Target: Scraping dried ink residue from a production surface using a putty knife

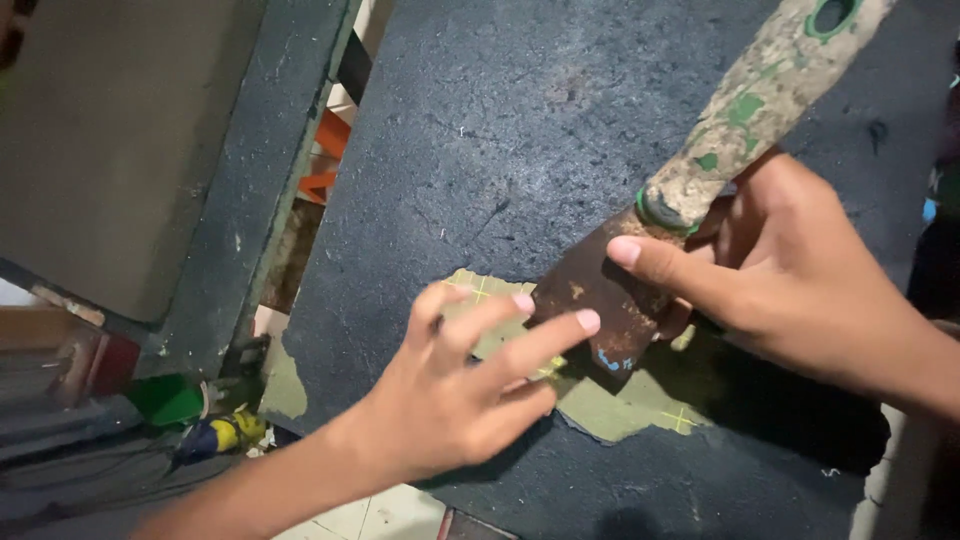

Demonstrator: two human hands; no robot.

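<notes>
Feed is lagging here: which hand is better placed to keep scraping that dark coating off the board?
Right, probably. The right hand already grips the scraper, its forefinger pressed on the rusty blade at the coating's torn edge. The left hand only rests fingertips by the bared patch.

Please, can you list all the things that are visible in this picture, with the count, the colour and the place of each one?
scraper: one, rusty brown blade with a green handle crusted in pale dirt, centre right, blade flat on the mat
dark sheet: one, black-grey and rough, covers most of the view, torn open at the centre
cutting mat: one, pale green with yellow marks, showing in the torn opening
metal frame: one, dark grey, upper left
orange part: one, in the gap beside the frame
green object: one, lower left
yellow and blue object: one, lower left
left hand: one, fingers spread beside the blade
right hand: one, in a grip on the scraper, forefinger on the blade
</notes>
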